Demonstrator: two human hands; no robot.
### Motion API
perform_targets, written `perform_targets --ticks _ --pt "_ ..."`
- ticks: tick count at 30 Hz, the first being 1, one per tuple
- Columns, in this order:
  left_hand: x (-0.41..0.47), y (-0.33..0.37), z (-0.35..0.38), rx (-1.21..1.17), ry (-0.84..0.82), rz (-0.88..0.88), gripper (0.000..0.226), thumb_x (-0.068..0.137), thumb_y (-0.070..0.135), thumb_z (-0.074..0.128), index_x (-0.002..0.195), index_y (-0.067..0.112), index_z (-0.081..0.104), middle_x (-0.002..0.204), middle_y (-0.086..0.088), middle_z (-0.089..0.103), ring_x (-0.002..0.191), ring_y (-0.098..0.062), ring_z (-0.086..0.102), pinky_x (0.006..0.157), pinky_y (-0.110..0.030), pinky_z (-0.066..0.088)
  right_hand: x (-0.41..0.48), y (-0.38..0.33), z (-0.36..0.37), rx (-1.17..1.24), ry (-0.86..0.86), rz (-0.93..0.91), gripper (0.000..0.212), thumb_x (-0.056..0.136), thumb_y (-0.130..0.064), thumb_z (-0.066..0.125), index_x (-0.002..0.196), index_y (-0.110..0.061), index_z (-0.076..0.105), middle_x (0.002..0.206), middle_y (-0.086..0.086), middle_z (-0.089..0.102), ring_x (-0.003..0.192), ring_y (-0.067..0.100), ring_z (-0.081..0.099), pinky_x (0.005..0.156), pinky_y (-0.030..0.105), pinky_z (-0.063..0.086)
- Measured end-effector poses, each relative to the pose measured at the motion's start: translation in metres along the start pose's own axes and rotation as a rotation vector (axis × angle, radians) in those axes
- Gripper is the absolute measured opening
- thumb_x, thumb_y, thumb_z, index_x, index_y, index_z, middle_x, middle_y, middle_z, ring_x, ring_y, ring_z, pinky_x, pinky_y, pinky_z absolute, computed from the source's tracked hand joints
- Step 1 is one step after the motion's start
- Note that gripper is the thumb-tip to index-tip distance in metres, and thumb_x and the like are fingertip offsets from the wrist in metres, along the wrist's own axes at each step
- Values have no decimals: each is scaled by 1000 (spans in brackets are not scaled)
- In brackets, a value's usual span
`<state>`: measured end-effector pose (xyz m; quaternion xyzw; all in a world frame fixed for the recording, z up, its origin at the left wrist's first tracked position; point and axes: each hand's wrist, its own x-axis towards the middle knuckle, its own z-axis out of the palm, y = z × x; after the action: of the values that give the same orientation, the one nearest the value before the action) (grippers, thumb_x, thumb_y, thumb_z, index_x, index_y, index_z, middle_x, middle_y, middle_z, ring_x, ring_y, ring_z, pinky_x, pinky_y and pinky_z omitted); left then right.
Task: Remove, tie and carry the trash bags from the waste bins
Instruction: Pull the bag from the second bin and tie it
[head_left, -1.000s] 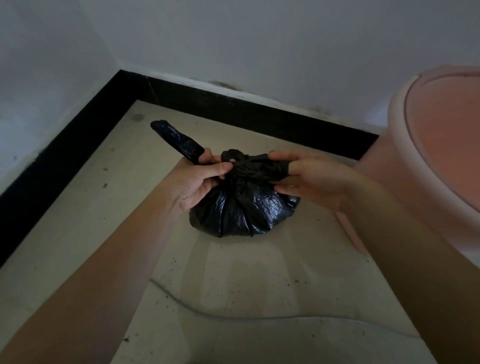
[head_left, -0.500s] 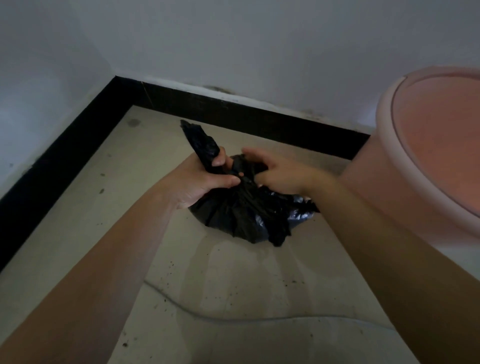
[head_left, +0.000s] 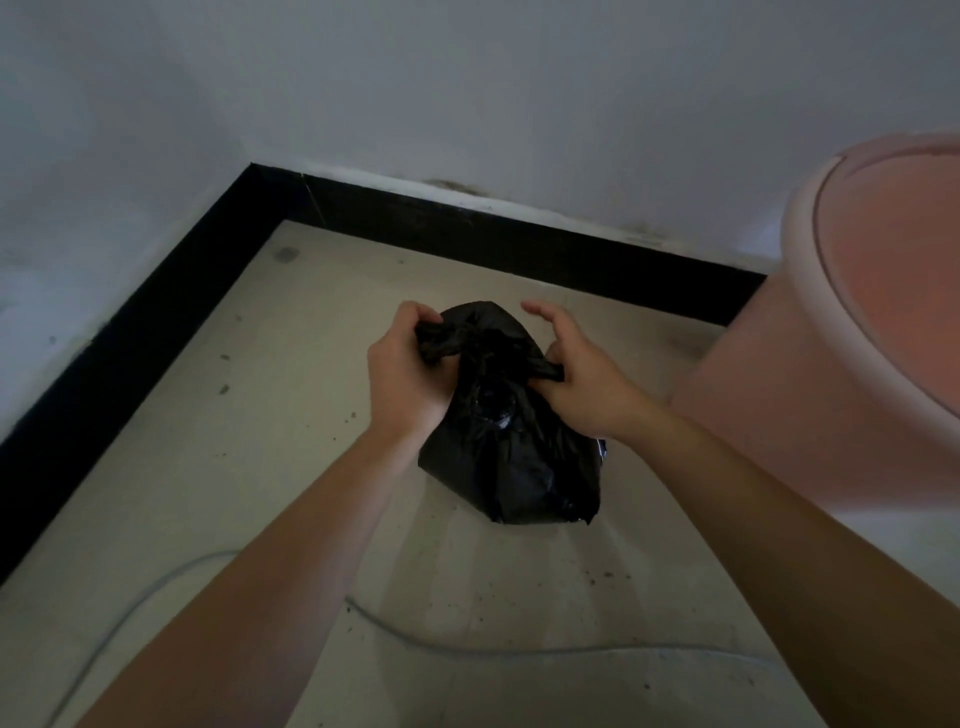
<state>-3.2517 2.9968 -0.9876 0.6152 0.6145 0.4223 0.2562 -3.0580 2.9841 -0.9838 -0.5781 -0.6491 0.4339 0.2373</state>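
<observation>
A small black trash bag (head_left: 511, 462) sits on the beige floor in the middle of the view, its neck gathered and twisted at the top. My left hand (head_left: 402, 371) grips one loose end of the neck on the left side. My right hand (head_left: 576, 376) pinches the other end on the right, with its index finger and thumb lifted off the plastic. Both hands are close together over the bag's top. The pink waste bin (head_left: 831, 332) stands just right of the bag.
A white wall corner with a black skirting board (head_left: 156, 332) closes off the left and far sides. A thin pale cable (head_left: 467, 647) runs across the dusty floor near me.
The long end that stuck up at the left has been pulled down into the knot. Both hands have drawn apart slightly and the bag now stands taller.
</observation>
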Motion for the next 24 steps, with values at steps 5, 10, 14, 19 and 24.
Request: perform_targets --ticks 5,10,14,19,24 --pt "3 4 1 -127 -86 -196 13 85 8 59 97 9 63 83 -4 61 72 -13 55 75 -34 46 2 -2 -6 -357 -91 -44 53 93 -28 51 143 -44 44 128 -1 65 115 19 60 99 37 49" --pt "7 20 -3 -777 -235 -578 23 99 6 44 96 9 66 97 -11 70 94 -26 68 88 -38 56 -2 -9 -9 -359 -66 75 52 79 -62 31 81 -24 66 81 0 63 79 17 60 78 42 54" --pt "10 24 -9 -909 -327 -653 22 94 -2 52 95 11 70 89 -12 73 86 -25 72 75 -33 59 -5 -8 -10 -303 50 27 34 89 -53 47 97 -29 70 82 -8 60 81 12 59 77 34 51" --pt "11 19 -12 -837 -401 -539 24 89 -13 52 82 10 59 73 -2 66 66 -13 67 58 -20 52 -3 -6 -11 -374 210 29 26 86 -46 63 103 -27 67 89 -9 47 86 12 48 78 31 40" --pt "9 18 -7 -635 -283 -452 24 80 -4 67 82 18 58 84 -7 67 87 -26 66 84 -38 56 -4 -8 -8 -510 233 -16 28 82 -51 66 68 -29 56 71 -9 46 77 18 53 72 34 40"
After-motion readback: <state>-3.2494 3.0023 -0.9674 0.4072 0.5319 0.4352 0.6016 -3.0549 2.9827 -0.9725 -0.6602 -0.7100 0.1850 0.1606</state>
